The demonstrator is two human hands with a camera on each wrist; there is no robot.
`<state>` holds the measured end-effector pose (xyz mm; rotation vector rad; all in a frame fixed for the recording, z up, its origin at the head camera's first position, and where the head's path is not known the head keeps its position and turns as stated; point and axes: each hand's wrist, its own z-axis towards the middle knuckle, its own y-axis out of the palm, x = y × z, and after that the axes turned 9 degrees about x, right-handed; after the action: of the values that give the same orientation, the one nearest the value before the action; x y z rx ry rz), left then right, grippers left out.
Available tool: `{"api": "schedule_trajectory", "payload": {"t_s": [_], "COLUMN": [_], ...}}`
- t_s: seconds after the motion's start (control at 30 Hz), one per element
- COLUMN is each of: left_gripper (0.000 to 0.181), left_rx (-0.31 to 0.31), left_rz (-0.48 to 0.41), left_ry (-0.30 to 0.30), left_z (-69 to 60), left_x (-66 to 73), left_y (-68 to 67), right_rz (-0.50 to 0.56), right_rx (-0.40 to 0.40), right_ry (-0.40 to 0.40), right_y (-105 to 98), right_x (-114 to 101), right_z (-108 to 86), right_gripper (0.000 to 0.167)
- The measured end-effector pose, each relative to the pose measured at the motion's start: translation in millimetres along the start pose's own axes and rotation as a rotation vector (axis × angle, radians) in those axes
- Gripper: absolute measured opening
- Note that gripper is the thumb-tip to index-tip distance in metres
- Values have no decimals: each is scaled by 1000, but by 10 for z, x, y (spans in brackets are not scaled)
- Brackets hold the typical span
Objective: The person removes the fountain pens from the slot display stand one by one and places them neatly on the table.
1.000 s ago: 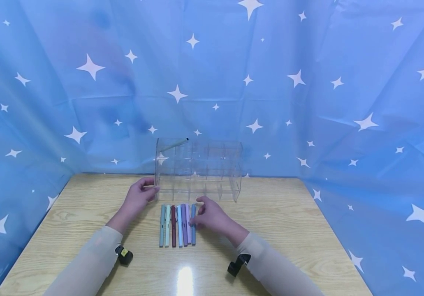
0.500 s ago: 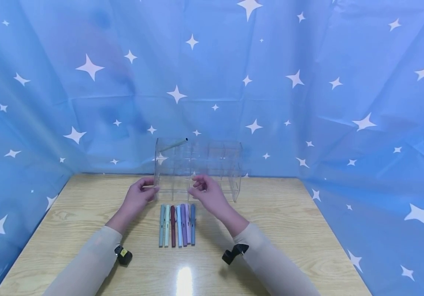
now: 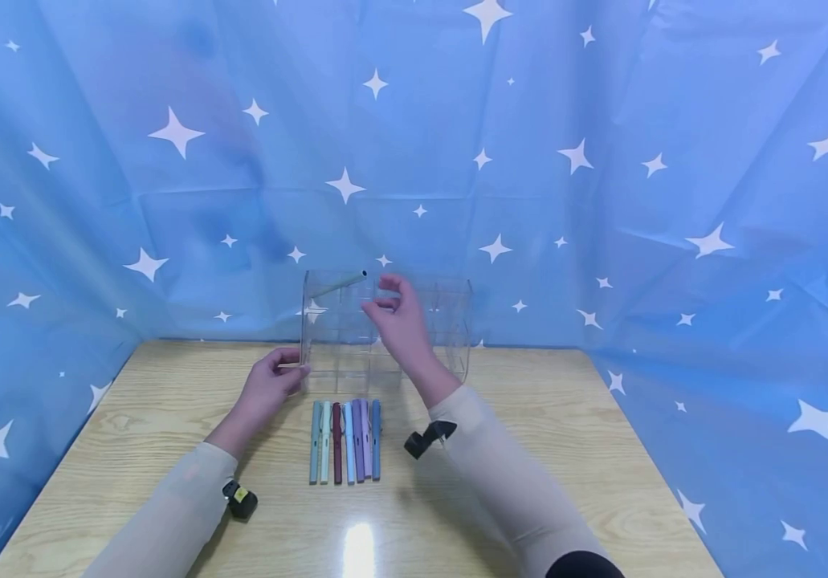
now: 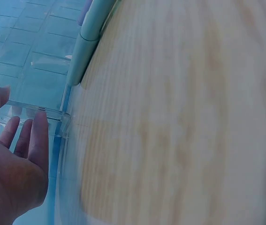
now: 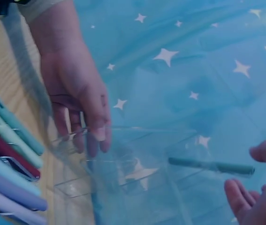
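Note:
A clear acrylic organizer with several compartments stands near the back of the table. My left hand holds its left side panel, thumb in front and fingers behind; the left wrist view shows them at the panel's edge. A green pen leans slantwise in the top left compartment. My right hand is just right of that pen, in front of the organizer. In the right wrist view a gap separates its thumb and fingers from the pen, and they hold nothing.
Several capped pens lie side by side in front of the organizer, among them a teal one, a dark red one and a blue one. A blue star-patterned curtain hangs right behind the wooden table.
My right hand has risen from beside the blue pen on the table, up past the organizer's lower front, to the top level by the green pen. My left hand has stayed in place.

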<state>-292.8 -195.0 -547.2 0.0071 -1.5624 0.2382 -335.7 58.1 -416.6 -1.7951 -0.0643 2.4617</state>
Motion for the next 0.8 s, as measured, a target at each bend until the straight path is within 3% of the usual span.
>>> {"api": "schedule_trajectory", "payload": {"t_s": [0.13,0.5,0.8], "left_gripper": [52,52,52], "left_rx": [-1,-1,0], "left_rz": [2,-10,2], "left_ry": [-1,-1,0], "left_z": [-1,-14,-10], "left_x": [8,28,19], "left_y": [2,3,3], "right_rz": [3,89,163], "right_rx": [-17,7,-74], "right_ry": [-21,61,133], "right_y": [83,348,468], "right_x": [-13,-24,-17], "right_z": [126,340,395], "right_gripper": [63,66,50]}}
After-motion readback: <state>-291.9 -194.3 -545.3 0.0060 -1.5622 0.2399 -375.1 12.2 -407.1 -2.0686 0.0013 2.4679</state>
